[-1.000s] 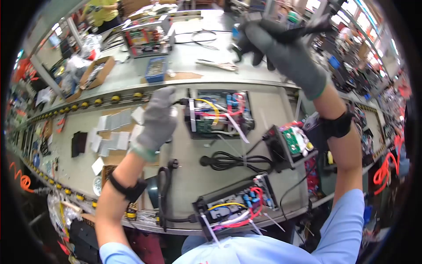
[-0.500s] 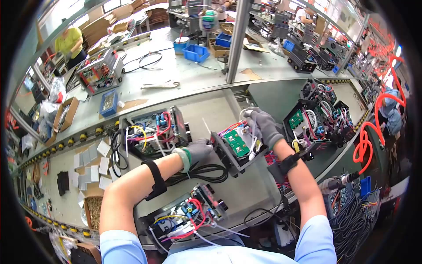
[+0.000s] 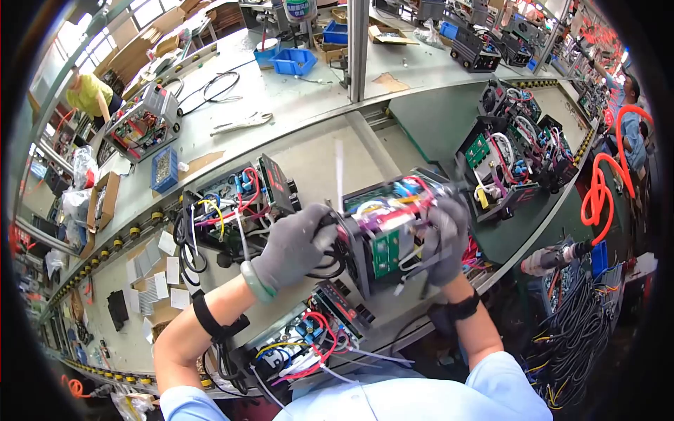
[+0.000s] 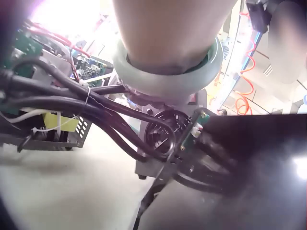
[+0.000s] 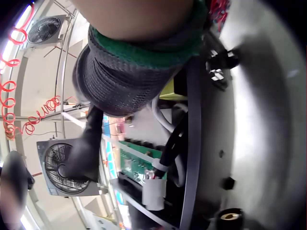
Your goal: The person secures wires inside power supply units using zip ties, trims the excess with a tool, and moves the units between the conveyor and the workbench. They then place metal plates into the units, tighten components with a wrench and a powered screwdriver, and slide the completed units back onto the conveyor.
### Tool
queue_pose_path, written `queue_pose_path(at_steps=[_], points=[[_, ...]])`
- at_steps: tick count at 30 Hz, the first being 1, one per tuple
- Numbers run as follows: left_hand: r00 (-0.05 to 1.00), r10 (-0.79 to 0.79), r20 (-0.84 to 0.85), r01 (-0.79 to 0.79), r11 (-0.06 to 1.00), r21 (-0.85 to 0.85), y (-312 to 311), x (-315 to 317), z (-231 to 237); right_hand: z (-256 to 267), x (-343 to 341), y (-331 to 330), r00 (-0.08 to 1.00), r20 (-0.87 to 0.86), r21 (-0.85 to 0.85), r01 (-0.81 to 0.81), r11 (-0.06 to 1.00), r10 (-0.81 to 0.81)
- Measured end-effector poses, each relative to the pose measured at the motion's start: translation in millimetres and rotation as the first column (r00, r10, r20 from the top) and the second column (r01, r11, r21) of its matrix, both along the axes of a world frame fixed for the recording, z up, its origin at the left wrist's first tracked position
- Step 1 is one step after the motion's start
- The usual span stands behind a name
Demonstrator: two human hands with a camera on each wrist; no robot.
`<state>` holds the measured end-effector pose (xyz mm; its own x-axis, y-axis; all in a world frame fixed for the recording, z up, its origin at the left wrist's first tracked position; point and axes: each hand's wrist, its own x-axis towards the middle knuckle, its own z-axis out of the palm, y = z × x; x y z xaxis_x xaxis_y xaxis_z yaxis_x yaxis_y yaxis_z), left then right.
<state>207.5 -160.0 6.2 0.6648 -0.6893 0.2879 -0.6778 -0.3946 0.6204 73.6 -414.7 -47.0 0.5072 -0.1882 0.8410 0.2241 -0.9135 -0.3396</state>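
Both gloved hands hold an open-framed electronics unit (image 3: 385, 254) with a green circuit board and coloured wires, tilted over the bench. My left hand (image 3: 295, 242) grips its black end panel, fingers curled at the edge. At the opposite end my right hand (image 3: 446, 238), blurred, has its fingers bent round the frame. In the right wrist view the glove (image 5: 127, 81) sits over the frame edge (image 5: 193, 143), near a white connector (image 5: 153, 194). The left wrist view shows a dark panel (image 4: 249, 167) and a black cable bundle (image 4: 105, 108); the left fingers are hidden there.
A similar open unit (image 3: 242, 207) stands to the left, another (image 3: 309, 337) near the bench's front edge. Several more units (image 3: 516, 158) crowd the right. A metal post (image 3: 357, 56) rises behind. A coiled orange hose (image 3: 597, 203) hangs at right.
My right hand came down from its raised position to the unit, and my left hand moved right to it. Both hands now grip the unit, which has turned and tilted since half a second ago.
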Motion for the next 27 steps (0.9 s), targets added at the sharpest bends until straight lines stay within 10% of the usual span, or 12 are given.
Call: queue_pose_path(at_steps=[2, 5, 9, 10, 12, 18, 23, 27], points=[[0.992, -0.114, -0.046, 0.113, 0.993, -0.038, 11.9, -14.9, -2.5, -40.1, -29.7, 5.6, 0.989, 0.054, -0.303, 0.145, 0.942, -0.135], [0.818, -0.176, -0.547, 0.326, 0.926, 0.190, 29.0, -13.7, 0.1, -51.8, -61.3, 15.3, 0.993, -0.060, -0.321, 0.080, 0.944, -0.104], [0.797, -0.299, -0.525, 0.392, 0.917, 0.074, 23.5, -8.3, -5.7, -60.1, -58.4, -5.4, 0.998, -0.032, -0.402, 0.032, 0.915, -0.049], [0.835, -0.300, -0.462, 0.387, 0.916, 0.105, 19.7, -10.0, -0.9, -117.2, -58.1, -27.8, 0.959, -0.278, 0.053, -0.048, 0.997, 0.061], [0.919, -0.268, -0.288, 0.320, 0.936, 0.149, 8.5, -8.6, -5.6, -73.6, -18.9, -26.8, 0.999, 0.033, -0.452, 0.050, 0.890, -0.039], [0.966, -0.134, -0.220, 0.170, 0.973, 0.153, -10.4, 17.7, -18.7, -45.6, 23.9, -38.6, 0.991, -0.053, -0.472, 0.082, 0.878, -0.121], [0.830, -0.131, -0.542, 0.149, 0.989, -0.010, 4.1, 11.2, -10.0, 51.5, -33.0, -34.2, 0.975, -0.184, -0.125, -0.147, 0.981, 0.123], [0.823, -0.051, -0.566, 0.149, 0.981, 0.127, -4.5, 13.0, -2.0, 119.4, -29.1, 11.9, 0.765, 0.042, 0.598, -0.534, 0.597, 0.643]])
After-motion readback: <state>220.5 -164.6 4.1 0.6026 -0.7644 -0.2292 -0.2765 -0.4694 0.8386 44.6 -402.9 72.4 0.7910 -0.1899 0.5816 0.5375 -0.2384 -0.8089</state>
